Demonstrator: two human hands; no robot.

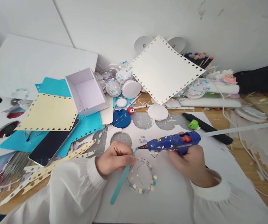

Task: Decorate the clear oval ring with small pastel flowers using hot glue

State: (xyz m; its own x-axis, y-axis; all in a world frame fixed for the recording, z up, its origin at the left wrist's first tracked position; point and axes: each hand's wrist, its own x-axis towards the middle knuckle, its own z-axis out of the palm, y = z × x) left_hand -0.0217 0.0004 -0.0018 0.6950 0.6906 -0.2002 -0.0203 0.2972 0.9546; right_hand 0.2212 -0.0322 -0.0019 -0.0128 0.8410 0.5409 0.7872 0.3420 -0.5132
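Observation:
My left hand (115, 157) is closed in a pinch on a thin teal paper strip (121, 183), which slants down and left over the white sheet. My right hand (191, 161) is wrapped round the grip of a blue hot glue gun (171, 142) with a white glue stick out its back. The gun's nozzle touches the upper end of the strip, right by my left fingertips. Just below lies a clear ring (142, 175) decorated with small stars and dots.
A white sheet with round cut-outs (194, 193) lies over a grey cutting mat. Behind it stand an open white box (87, 90), punched-edge cards in cream (50, 112) and white (163, 70), decorated discs, a black tool (206, 127), a phone (51, 144) and paper scraps.

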